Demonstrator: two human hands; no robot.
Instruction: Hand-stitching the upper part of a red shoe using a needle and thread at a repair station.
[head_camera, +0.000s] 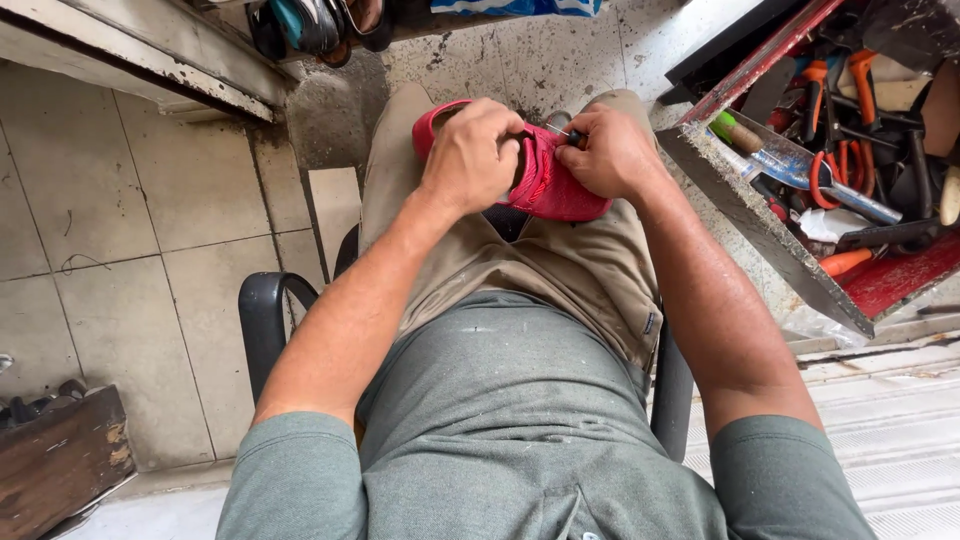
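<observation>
— What is held on the lap?

— One pink shoe (545, 180) is rested on the knees, over the tan trousers (580, 270). It is gripped from the top by the left hand (470, 155), with the fingers curled tight around its edge. The shoe's middle is hidden by that hand.

— And the other hand?

— The right hand (610, 150) is pressed against the shoe's right side. Its fingers are pinched shut on a thin metal tool (557, 129). Only a short bit of the tool is seen, so it may be a needle or an awl.

— What is found around?

— One open tool tray (760, 225) with a red lining is placed close to the right arm. It is packed with tools: about four orange handles (845, 262) are counted, and one scraper with a green and brown handle (740, 132). One black chair (265, 320) is sat on. One dark wooden block (60, 460) is seen at the lower left, on the tiled floor (130, 200). Some dark shoes (320, 25) are kept at the top, under a ledge; their number cannot be told.
</observation>
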